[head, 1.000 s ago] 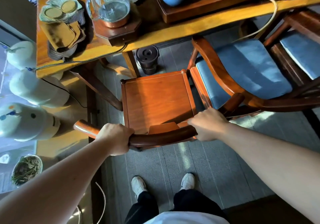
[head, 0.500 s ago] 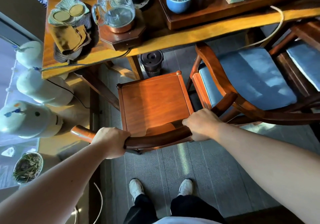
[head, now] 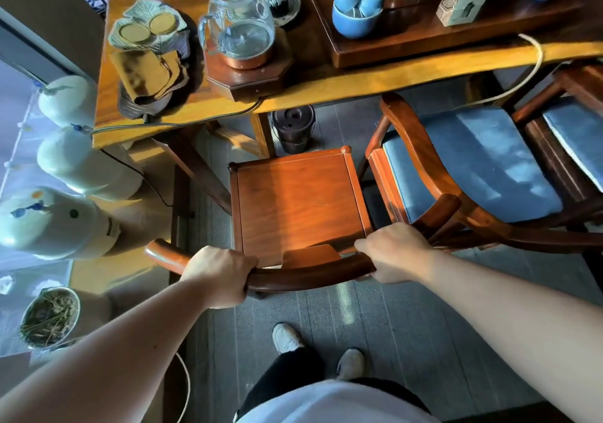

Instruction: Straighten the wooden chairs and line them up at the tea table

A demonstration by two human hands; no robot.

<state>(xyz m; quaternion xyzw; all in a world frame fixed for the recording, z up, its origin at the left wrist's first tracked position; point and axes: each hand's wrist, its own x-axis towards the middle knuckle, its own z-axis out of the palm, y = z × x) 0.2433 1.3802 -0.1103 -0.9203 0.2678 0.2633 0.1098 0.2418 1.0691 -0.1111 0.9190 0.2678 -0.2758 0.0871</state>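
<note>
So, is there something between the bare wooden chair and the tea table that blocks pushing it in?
Yes: a dark round canister stands on the floor under the yellow tea table's edge, just ahead of the bare wooden chair.

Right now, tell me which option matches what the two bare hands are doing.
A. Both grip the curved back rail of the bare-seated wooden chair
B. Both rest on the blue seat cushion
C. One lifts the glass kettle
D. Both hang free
A: the left hand and right hand are both closed around the curved back rail of the bare-seated wooden chair.
</note>
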